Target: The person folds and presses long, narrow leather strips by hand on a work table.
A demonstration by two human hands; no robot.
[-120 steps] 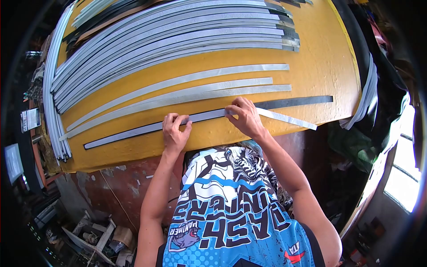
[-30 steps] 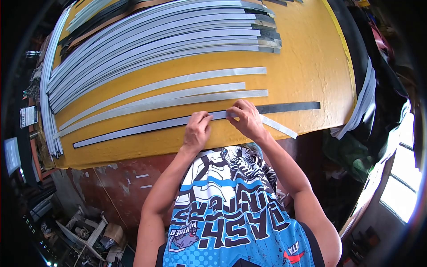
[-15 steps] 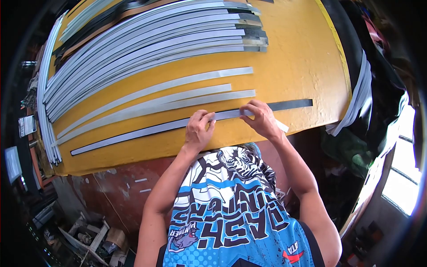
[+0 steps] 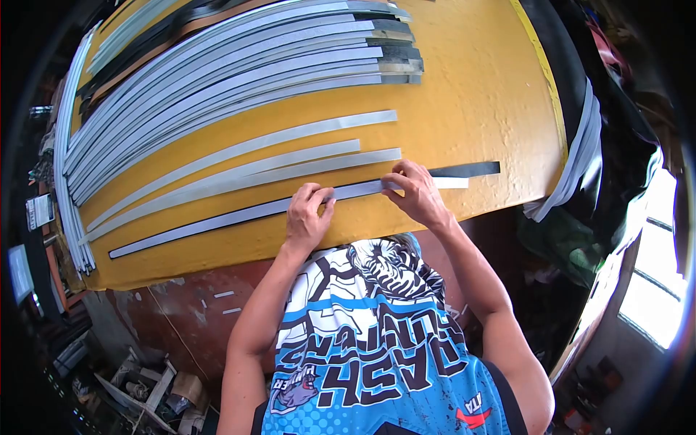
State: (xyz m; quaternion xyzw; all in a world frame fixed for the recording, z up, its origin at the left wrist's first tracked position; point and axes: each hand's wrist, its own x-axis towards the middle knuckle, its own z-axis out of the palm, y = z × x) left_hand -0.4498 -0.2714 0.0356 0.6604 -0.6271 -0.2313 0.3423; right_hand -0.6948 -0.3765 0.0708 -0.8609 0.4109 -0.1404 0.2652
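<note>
A long white strip (image 4: 217, 222) lies along a narrow black strip (image 4: 471, 170) near the front edge of the yellow table. My left hand (image 4: 308, 216) is closed, thumb and fingers pinching the white strip at about its middle. Farther right, my right hand (image 4: 417, 194) is curled around the same white strip, thumb and forefinger pinched on it. Past my right hand, the white strip's end (image 4: 453, 183) sits apart from the black one, which shows bare there. The fingertips partly hide both strips.
Three loose pale grey strips (image 4: 290, 135) lie just beyond on the yellow table (image 4: 478, 87). A thick row of similar strips (image 4: 239, 80) fills the far left. Grey strips (image 4: 580, 159) hang over the right edge. A wooden crate (image 4: 148, 391) stands on the floor.
The white strip's free right end has swung up from angling toward the table edge to lying nearly alongside the black strip. Both hands keep about the same spacing; the view shifts slightly.
</note>
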